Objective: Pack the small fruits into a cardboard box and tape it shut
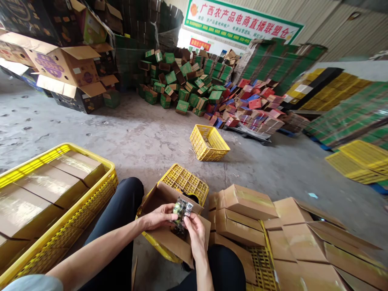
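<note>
Shiny packet [181,207] hangs over open cardboard box [169,243], seems near box's far edge. Left hand [158,218] pinches one side, right hand [195,230] pinches other. Looks light, soft, slippery, maybe squashy. Best hold: side edges, gently.

Lit by soft, pale light, strongest in a washed-out white patch beneath the long sign [242,22] at the back. Dim at upper left, with the dark stacked cartons [39,24] sunk toward black. Grey across the concrete floor [145,133], with soft-edged shadows. Streaked by white glare on the clear tape [80,163] at left. Glinting on the small plastic packet [182,209] between the hands [160,217], too small to make out finely. Stretched and slanted by the wide view, especially toward the edges; smeared at far right, over the wrapped green stack [353,115].
</note>
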A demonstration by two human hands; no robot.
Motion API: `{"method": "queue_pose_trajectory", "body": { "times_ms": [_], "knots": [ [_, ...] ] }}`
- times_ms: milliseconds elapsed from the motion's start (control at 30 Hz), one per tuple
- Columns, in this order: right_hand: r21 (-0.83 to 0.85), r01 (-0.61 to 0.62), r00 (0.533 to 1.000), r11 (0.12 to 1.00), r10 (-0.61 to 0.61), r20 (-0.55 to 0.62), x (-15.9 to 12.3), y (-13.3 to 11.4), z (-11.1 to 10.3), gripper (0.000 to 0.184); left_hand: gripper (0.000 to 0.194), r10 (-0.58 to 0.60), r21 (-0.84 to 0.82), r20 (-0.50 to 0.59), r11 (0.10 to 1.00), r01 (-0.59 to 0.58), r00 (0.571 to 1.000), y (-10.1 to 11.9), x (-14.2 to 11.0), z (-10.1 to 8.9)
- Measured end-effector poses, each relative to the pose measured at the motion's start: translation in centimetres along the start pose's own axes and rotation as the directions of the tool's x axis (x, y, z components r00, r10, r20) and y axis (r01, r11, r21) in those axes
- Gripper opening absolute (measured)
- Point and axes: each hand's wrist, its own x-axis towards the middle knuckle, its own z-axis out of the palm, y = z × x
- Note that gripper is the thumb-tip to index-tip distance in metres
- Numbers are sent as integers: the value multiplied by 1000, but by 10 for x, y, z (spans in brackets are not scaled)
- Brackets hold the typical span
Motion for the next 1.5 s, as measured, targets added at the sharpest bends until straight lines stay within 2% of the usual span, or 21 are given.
{"method": "queue_pose_trajectory", "body": {
  "times_ms": [133,267,433,533,633,800,933,1067,1267,1500],
  "knots": [
    [32,22,997,999,-19,-80,2,-1,1,66,60,103,110,-54,989,-96,993,5,1,-1],
    [33,5,992,999,-1,-129,1,-3,3,77,65,86,253,5,964,-84,996,6,1,-5],
    [2,-64,994,998,64,-84,0,2,4,65,77,62,388,2,920,-58,998,-1,4,-11],
    [21,-78,989,997,80,-121,3,4,-1,63,92,79,389,-15,919,-67,997,-5,7,-15],
    [116,-75,987,990,90,-135,5,5,-6,61,102,85,338,-26,938,-72,996,-6,10,-19],
    [251,-39,982,967,84,-171,5,4,-12,54,83,62,204,-24,977,-56,998,-4,10,-19],
    [247,-23,984,969,65,-164,6,4,-12,52,67,69,221,-83,974,-49,994,-1,8,-17],
    [220,-49,992,974,74,-102,6,4,-12,51,65,107,292,-143,954,-61,984,3,6,-16],
    [195,-68,989,978,91,-113,6,7,-13,54,58,166,326,-175,940,-102,970,6,6,-17],
    [193,-60,975,979,99,-199,5,12,-6,55,54,192,192,-174,969,-158,966,6,8,-15]
  ]
}}
